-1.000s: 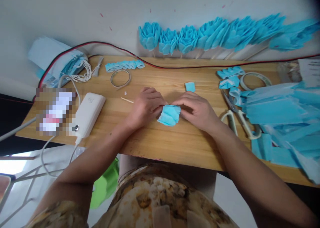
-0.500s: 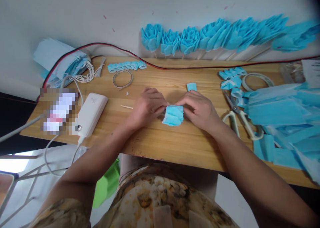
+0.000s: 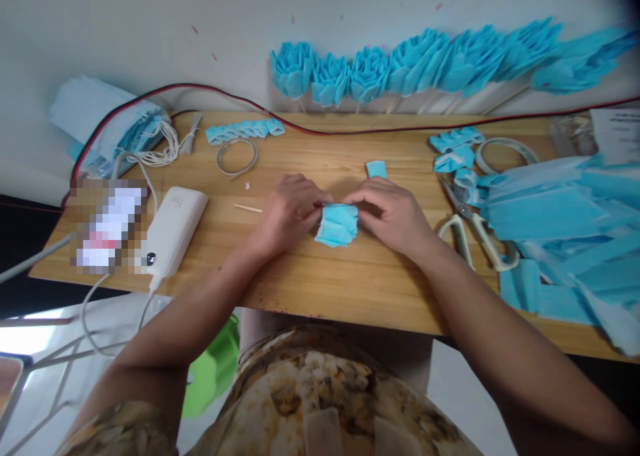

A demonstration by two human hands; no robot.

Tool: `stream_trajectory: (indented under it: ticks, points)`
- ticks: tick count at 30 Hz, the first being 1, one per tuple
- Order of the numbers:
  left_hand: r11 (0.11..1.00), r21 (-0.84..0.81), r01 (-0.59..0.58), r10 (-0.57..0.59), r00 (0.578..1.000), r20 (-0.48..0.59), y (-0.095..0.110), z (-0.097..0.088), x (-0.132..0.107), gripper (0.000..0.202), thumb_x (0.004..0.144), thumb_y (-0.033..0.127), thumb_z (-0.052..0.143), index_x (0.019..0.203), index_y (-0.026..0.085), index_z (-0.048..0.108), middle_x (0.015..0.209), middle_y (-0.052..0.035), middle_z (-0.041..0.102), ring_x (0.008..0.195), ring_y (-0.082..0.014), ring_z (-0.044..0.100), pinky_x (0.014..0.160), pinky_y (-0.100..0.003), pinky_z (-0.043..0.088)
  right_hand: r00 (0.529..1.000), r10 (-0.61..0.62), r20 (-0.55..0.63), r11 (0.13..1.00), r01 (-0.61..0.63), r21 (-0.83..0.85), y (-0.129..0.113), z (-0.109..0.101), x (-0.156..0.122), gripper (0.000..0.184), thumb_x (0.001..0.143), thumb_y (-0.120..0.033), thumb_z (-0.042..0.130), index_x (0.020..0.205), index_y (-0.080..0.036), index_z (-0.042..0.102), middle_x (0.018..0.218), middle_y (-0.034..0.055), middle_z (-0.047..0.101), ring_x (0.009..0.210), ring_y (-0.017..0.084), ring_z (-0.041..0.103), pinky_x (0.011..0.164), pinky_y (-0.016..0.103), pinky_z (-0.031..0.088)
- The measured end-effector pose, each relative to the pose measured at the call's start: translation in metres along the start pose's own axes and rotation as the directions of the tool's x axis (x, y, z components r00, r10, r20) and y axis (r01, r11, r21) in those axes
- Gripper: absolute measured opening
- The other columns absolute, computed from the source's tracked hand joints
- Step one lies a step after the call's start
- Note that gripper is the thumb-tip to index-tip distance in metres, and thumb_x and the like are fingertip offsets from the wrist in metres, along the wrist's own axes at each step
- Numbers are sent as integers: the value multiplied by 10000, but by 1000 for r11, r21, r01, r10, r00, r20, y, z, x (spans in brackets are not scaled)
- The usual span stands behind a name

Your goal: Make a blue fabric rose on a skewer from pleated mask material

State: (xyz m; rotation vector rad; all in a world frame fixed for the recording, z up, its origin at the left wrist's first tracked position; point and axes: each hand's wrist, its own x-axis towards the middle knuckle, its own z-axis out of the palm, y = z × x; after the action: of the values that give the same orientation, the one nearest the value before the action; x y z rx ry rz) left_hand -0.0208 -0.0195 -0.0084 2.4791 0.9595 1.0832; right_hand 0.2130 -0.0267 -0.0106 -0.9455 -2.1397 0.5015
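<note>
1. The left hand point(image 3: 291, 209) is curling narrowly, its fingertips pinching the left edge of a light-blue, pleated, squarish fabric piece point(image 3: 339, 226); the fingers' undersides are staying out of sight.
2. The right hand point(image 3: 395, 213) is pinching the same piece at its upper right, thumb and forefinger close together; the other fingers are largely hiding beneath.
3. The fabric piece is hanging between both hands, above the middle of the light-brown wooden worktop point(image 3: 300, 283).
4. One thin pale wooden stick point(image 3: 247, 208) is poking out left of the left hand; its other end is hiding behind that hand, so I cannot tell whether the hand is holding it.
5. One small flat light-blue fabric square point(image 3: 376, 169) is lying just beyond the right hand, which is seemingly covering its lower edge.
6. Seven bright-blue layered fabric flowers point(image 3: 369, 75) are leaning in a row along the wall; the rightmost is blurring.
7. One pair of cream-handled metal scissors point(image 3: 465, 211) is resting open near the right forearm.
8. Light-blue fabric sheets point(image 3: 545, 206) are overlapping at far right, running towards the picture's edge; too tangled for counting.
9. Two tape rings are lying flat: one narrow silver-grey ring point(image 3: 219, 159) at left, one wider whitish ring point(image 3: 481, 159) at right.
</note>
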Motion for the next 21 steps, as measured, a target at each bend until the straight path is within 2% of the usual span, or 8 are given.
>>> stream_trajectory:
  ticks: [3,6,12,15,17,19,21]
  points:
    - [1000,10,13,-13,1000,-11,1,-1,0,118,925,149,627,866,187,721,766,-22,736,751,-177,644,784,-349,475,1000,-12,16,1000,12,-13,-1,0,0,207,900,-151,588,974,-268,743,912,20,775,876,233,684,822,398,515]
    - [999,42,0,1,1000,-16,2,-2,1,122,929,156,634,841,189,710,755,-17,732,755,-178,639,787,-350,470,999,-40,-10,998,40,-47,-2,1,0,182,889,-139,591,909,-260,727,864,17,760,841,227,670,796,389,505]
    - [995,76,-58,54,997,46,6,-6,3,178,988,185,588,845,197,693,801,-14,753,778,-178,637,813,-378,434,999,-43,12,988,45,-146,-2,-2,1,210,898,-130,567,858,-263,725,826,24,744,848,242,666,788,409,483]
    - [991,114,-71,69,997,28,5,-8,3,189,986,183,580,827,199,680,795,-11,753,768,-175,631,809,-377,427,999,-33,31,993,36,-113,0,-8,0,217,950,-168,570,944,-281,755,906,22,778,908,245,697,843,427,514]
    - [988,138,-74,76,997,-6,2,-9,2,188,972,162,578,810,197,667,779,-13,746,754,-173,623,794,-368,429,1000,-9,29,999,10,-53,1,-12,-1,243,982,-192,569,1077,-304,763,996,19,798,957,243,719,881,434,544]
    - [985,160,-64,70,997,-29,0,-9,1,191,964,159,577,795,197,660,766,-16,738,745,-175,618,781,-364,431,999,35,-1,999,-35,-7,0,-16,-2,303,1004,-210,560,1224,-326,733,1090,25,800,1024,246,729,915,446,566]
    - [983,175,-57,62,998,-20,-1,-7,1,196,967,183,577,792,201,664,765,-18,734,745,-177,617,783,-369,432,997,70,-33,997,-70,10,-5,-18,-2,325,1019,-236,551,1288,-330,708,1166,39,788,1088,255,725,954,468,572]
